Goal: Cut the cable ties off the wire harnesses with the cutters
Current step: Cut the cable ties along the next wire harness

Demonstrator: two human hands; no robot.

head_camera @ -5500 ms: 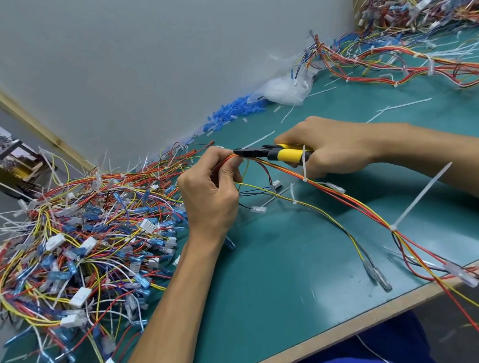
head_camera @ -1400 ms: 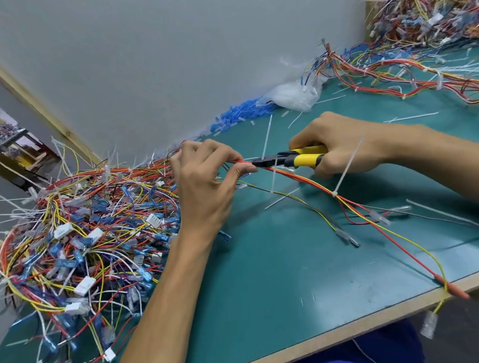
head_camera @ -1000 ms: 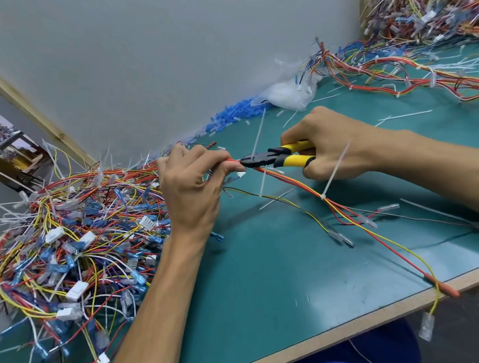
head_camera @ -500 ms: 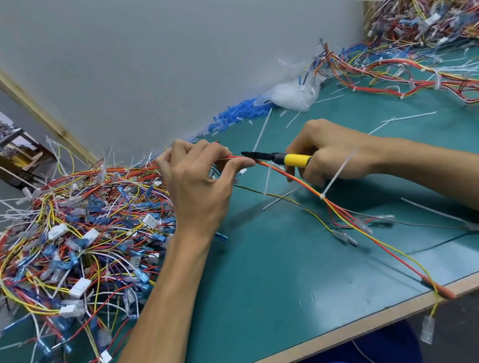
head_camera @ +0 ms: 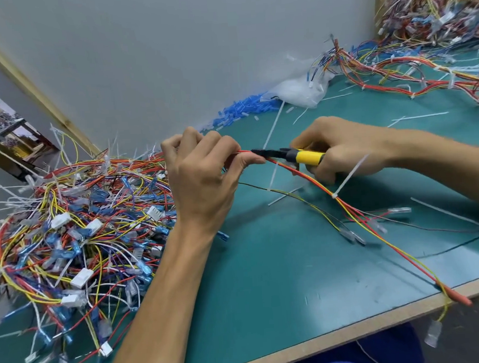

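Note:
My left hand point(head_camera: 202, 180) pinches a red, orange and yellow wire harness point(head_camera: 355, 210) between thumb and fingers above the green table. My right hand point(head_camera: 342, 147) grips the yellow-handled cutters point(head_camera: 301, 155). Their black jaws point left and touch the wires right beside my left thumb. A white cable tie point(head_camera: 350, 174) sticks up from the same harness just below my right hand. The harness runs down to the right, over the table's front edge point(head_camera: 354, 328).
A big tangle of harnesses point(head_camera: 76, 233) with blue terminals and white connectors fills the left of the table. More harnesses point(head_camera: 422, 66) lie at the back right, beside a clear plastic bag point(head_camera: 300, 90) and loose blue sleeves point(head_camera: 242, 111). Cut white ties point(head_camera: 419, 116) are scattered about.
The cutters have shifted a little left along the wires, with the jaws now right against my left thumb. Both hands stay in nearly the same place as half a second ago.

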